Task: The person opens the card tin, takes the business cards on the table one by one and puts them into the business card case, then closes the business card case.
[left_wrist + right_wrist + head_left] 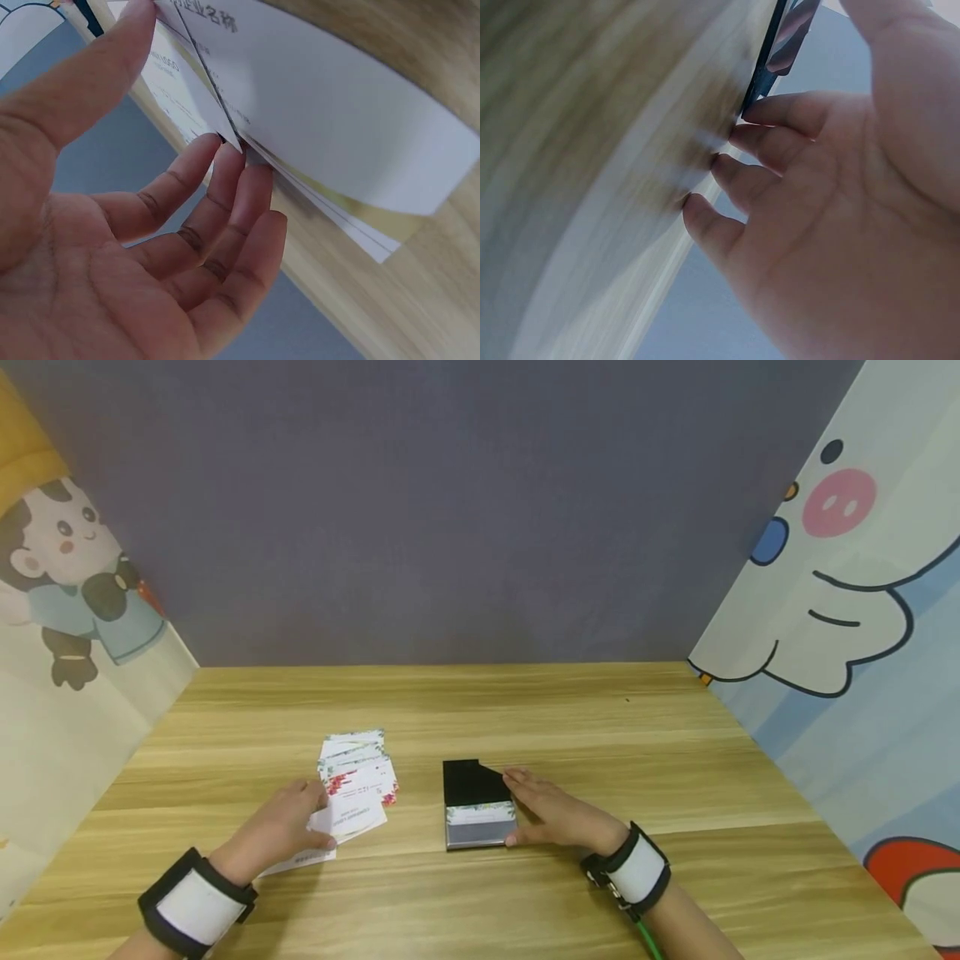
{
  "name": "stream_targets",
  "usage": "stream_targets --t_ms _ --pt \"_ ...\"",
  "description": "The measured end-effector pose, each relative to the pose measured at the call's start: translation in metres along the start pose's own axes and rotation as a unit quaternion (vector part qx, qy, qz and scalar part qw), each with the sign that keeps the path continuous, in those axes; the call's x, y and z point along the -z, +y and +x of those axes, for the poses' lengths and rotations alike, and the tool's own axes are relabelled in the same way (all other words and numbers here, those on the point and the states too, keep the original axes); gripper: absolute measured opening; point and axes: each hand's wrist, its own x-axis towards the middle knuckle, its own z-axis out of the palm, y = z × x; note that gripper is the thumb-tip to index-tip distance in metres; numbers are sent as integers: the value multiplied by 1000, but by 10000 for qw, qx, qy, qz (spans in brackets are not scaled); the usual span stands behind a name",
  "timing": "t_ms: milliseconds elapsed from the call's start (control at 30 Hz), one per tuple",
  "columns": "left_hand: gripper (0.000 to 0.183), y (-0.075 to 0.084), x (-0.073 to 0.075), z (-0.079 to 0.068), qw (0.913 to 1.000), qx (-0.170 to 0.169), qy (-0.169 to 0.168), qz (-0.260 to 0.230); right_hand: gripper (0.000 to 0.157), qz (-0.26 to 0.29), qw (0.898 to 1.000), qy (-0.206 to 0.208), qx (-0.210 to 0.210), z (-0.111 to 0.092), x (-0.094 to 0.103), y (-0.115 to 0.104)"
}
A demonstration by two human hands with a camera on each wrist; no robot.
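Note:
My left hand (281, 822) rests at the left side of a fanned spread of printed business cards (360, 814). Its thumb touches the near cards, and in the left wrist view its loosely bent fingertips (244, 161) meet the card edges. Some of these cards carry red or green floral prints; the nearest is partly covered by the hand. A black card case (472, 785) lies opened, with a floral card (482, 813) showing above its shiny grey front. Along the case's right side is my right hand (558, 814), thumb at the near corner, fingertips (701, 214) down by the tabletop.
The wood-grain table (600, 877) extends around both hands. A grey panel (450, 510) stands at its back. Cartoon-printed side walls (795, 635) flank it left and right. A green cable (647, 939) runs from the right wrist band.

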Motion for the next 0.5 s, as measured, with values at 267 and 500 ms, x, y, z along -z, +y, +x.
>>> stream_targets --t_ms 267,500 --pt "58 1 0 1 9999 119 52 -53 87 44 10000 -18 -43 -1 0 -2" --pt "27 5 1 1 9992 45 403 -5 86 13 10000 -28 -29 0 0 -1"
